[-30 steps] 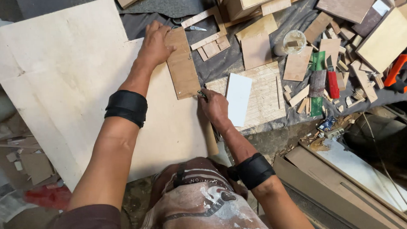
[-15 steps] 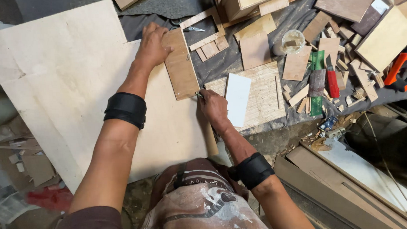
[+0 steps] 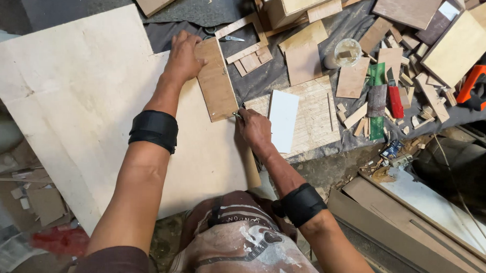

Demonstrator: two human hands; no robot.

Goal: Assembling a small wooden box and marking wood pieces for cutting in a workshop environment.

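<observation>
A small crumpled blue packet (image 3: 392,148) lies among wood chips at the right of the frame's middle. A flattened brown cardboard box (image 3: 406,233) lies at the lower right.

A dark cloth (image 3: 288,81) covers the dirt floor (image 3: 328,174), littered with wood offcuts (image 3: 412,67).

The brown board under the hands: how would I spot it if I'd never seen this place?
Find the big pale plywood sheet on the left. At its upper right edge lies the brown board, a narrow rectangle: the left hand presses its top end, and the right hand holds a thin tool at its lower corner. It is darker than the sheet and the only board being held.
</observation>
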